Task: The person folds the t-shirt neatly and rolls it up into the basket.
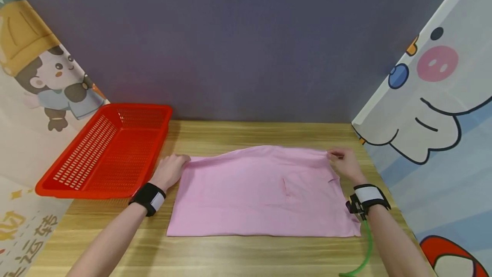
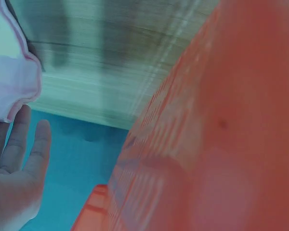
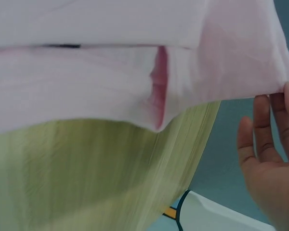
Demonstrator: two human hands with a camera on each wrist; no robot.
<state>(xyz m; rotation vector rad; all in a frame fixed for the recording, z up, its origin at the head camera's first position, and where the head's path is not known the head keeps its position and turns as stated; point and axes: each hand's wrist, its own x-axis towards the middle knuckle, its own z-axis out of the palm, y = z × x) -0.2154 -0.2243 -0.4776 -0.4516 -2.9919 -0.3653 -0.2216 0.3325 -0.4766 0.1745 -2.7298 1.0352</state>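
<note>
A pink garment [image 1: 238, 208] of thin cloth lies spread over the wooden table, its near edge straight and its far edge lifted. My left hand [image 1: 169, 171] pinches the far left corner. At the far right corner, my right hand [image 1: 346, 166] grips the cloth between thumb and fingers. In the right wrist view the garment [image 3: 111, 24] hangs above the wood in layers, with a fold showing darker pink inside. The left wrist view shows the left hand [image 2: 19, 163] at the cloth's edge, its thumb hidden.
A red plastic basket [image 1: 103, 193] with slotted walls stands left of the garment, close beside my left wrist. A grey panel [image 1: 246, 46] rises behind the wooden table [image 1: 230, 257]. Printed curtains flank both sides. A green cable [image 1: 369, 247] runs from the right wrist strap.
</note>
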